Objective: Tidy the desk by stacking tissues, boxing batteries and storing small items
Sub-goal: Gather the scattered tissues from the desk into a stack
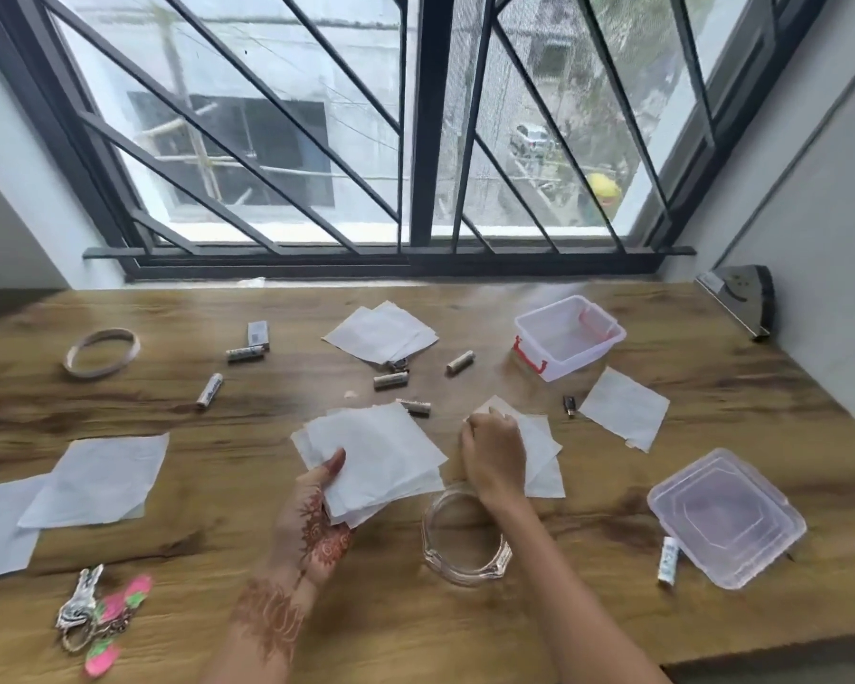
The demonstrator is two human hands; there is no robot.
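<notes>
At the left edge of the wooden desk (218, 486) lie spread tissues (95, 481). A pale ring (101, 358) sits beyond them toward the far edge, and a bunch of keys (82, 602) with pink tags lies near the front edge. Right of the ring a white battery (210, 390) lies alone. Farther back, a pair of batteries (244, 355) touches a small box (258, 333). The print on all of these is too blurred to read.

In the middle, a far pile of tissues (381, 333) lies fanned, with three tan batteries (391, 381) scattered just in front of it. Nearer the front edge, the left hand (317, 506) grips a stack of tissues (376, 456), thumb clamped on top and fingers hidden beneath. A glass dish (465, 535) stands just right of that hand, partly under the right forearm. The right hand (492, 451) has its fingers curled together, pinching the far corner of the flat tissues (539, 461) under it.

Right of these lie a small dark clip (569, 405) and a single tissue (623, 407). The clear box (568, 335), with red latches, stands open toward the far right corner. Its lid (726, 515) lies near the right edge, with one labelled battery (667, 560) just beside the lid's left side; its writing is unreadable. A dark object (741, 298) leans in the far right corner.

Bare wood runs along the far edge under the window, and along the front edge between the keys and the lid.
</notes>
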